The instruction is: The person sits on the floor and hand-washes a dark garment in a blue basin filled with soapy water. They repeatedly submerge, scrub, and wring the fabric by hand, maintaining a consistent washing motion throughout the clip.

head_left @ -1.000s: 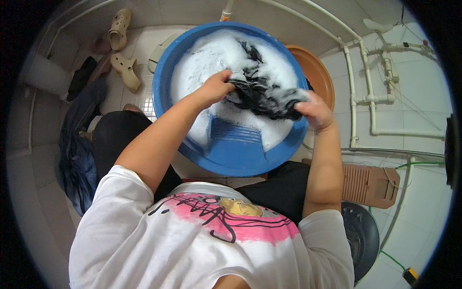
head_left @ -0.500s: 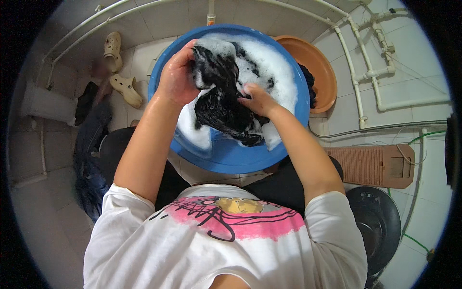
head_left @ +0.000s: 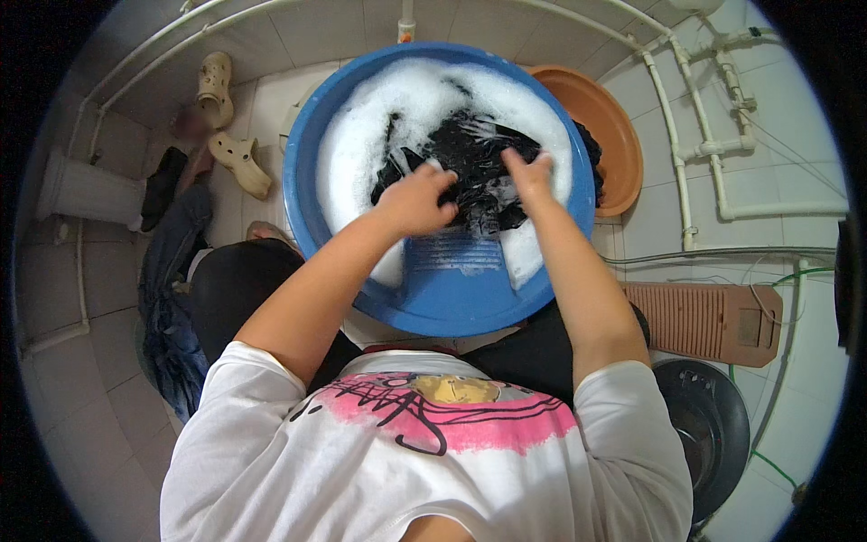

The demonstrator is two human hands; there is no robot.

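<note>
A wet black garment lies spread out in the blue basin, with white suds around it. My left hand is over the cloth's near left side, its fingers apart. Towards the right side of the cloth, my right hand has its thumb and fingers apart too. Both hands are at the fabric, but neither grips it visibly. Nearer to me, the basin's built-in ridged washboard shows below the cloth. Part of the garment is hidden under foam and my fingers.
An orange-brown basin with dark clothes stands behind the blue one, at right. A brown washboard and a black basin are on my right. Beige clogs and dark jeans lie at left. White pipes run along the wall.
The black garment, held up bunched over the basin before, now lies spread in the suds. My left hand has come down and towards me; my right hand has moved right. Both have let go.
</note>
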